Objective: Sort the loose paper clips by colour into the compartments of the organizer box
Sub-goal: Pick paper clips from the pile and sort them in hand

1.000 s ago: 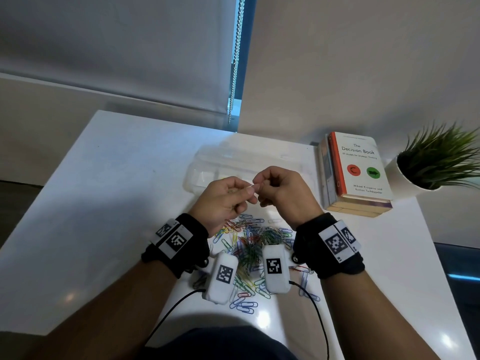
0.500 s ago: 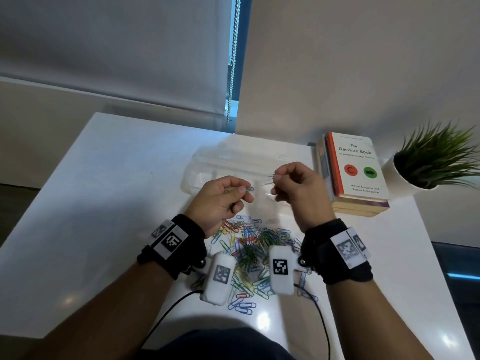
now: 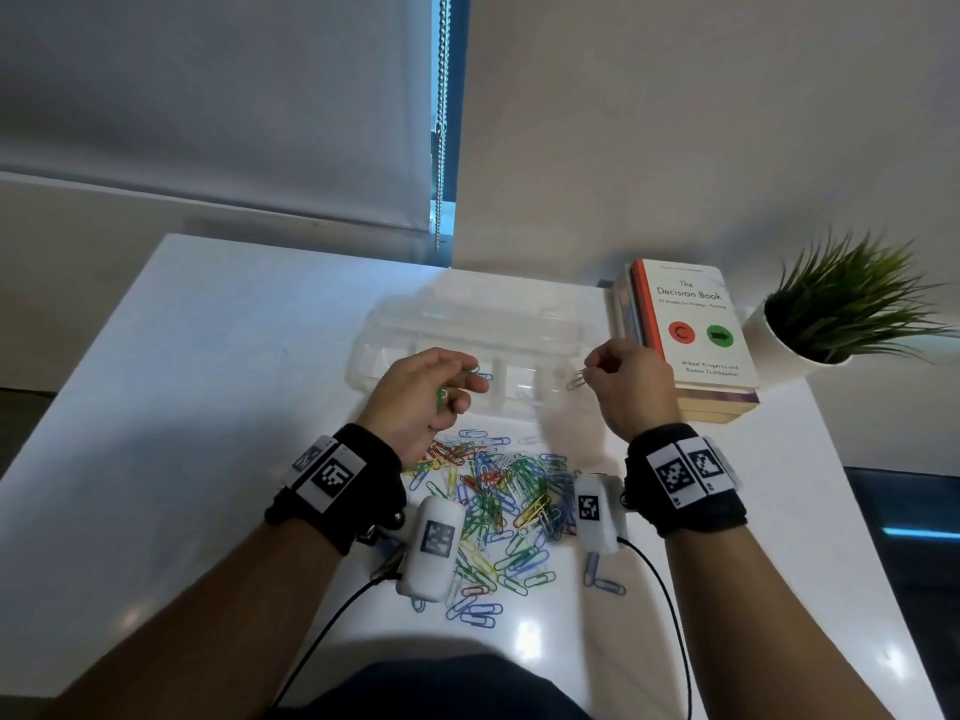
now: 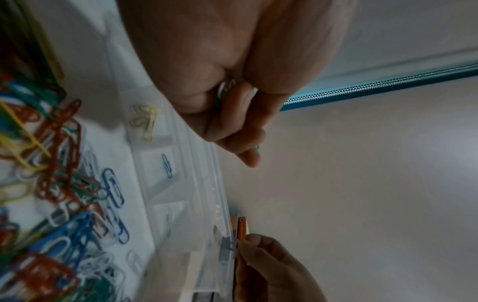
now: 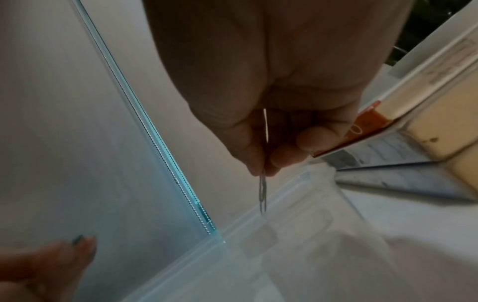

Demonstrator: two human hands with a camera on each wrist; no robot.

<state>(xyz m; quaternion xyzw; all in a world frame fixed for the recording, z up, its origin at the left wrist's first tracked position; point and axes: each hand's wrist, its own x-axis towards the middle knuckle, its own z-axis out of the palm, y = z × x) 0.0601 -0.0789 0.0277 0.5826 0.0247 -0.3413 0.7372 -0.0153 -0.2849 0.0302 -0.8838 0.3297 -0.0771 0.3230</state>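
Observation:
A clear organizer box [image 3: 410,324] lies open on the white table behind a heap of coloured paper clips [image 3: 498,491]. My left hand [image 3: 457,387] hovers over the box's left compartments and holds a green clip [image 3: 442,398] in its curled fingers. My right hand [image 3: 592,374] hangs over the box's right end and pinches a white clip [image 3: 575,380], seen edge-on [image 5: 262,194] in the right wrist view. Yellow clips [image 4: 146,120] lie in one compartment and a blue clip [image 4: 166,165] in the one beside it.
A stack of books [image 3: 691,335] sits right of the box, close to my right hand. A potted plant [image 3: 841,309] stands at the far right. A blind's bead chain [image 3: 441,122] hangs behind the table. The table's left half [image 3: 182,381] is bare.
My hands, which met over the heap a second ago, have drawn apart. The right hand moved right with the white clip and the left stayed over the box's left side.

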